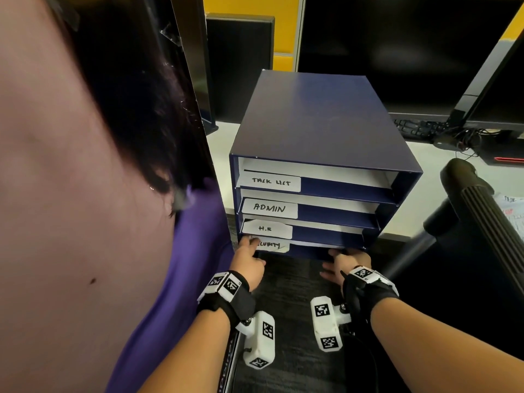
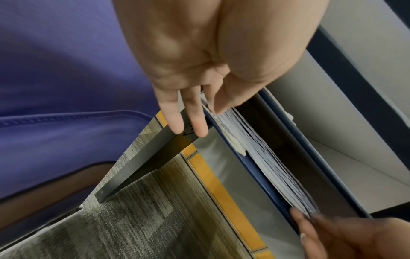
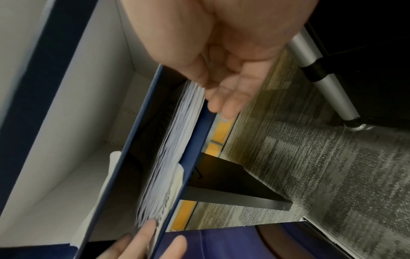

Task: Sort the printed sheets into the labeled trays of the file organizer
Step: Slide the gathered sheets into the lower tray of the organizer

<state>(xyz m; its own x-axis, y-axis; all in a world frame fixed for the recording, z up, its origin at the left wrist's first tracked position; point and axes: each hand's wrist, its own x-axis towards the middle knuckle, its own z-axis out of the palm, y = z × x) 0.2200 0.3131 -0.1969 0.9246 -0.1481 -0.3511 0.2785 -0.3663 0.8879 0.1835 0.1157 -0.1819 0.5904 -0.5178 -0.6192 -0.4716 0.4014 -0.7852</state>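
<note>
1. Left hand (image 1: 249, 265) and right hand (image 1: 347, 263), seen from the head view, both reach the front of the lowest tray (image 1: 309, 251) of a dark blue file organizer (image 1: 317, 120), which stands on a white table (image 1: 453, 182). Tray labels read TASK LIST, ADMIN, H.R, and a partly covered one at the bottom.
2. Left wrist view: the left hand (image 2: 199, 70) pinches the corner of the printed sheets (image 2: 266, 157) between thumb and fingers; the stack lies inside the bottom tray (image 2: 250, 166).
3. Right wrist view: the right hand (image 3: 221, 70) holds the other end of the stack of sheets (image 3: 173, 140), fingers under the tray's blue front edge (image 3: 195, 136). Grey carpet (image 3: 321, 166) lies below.
</note>
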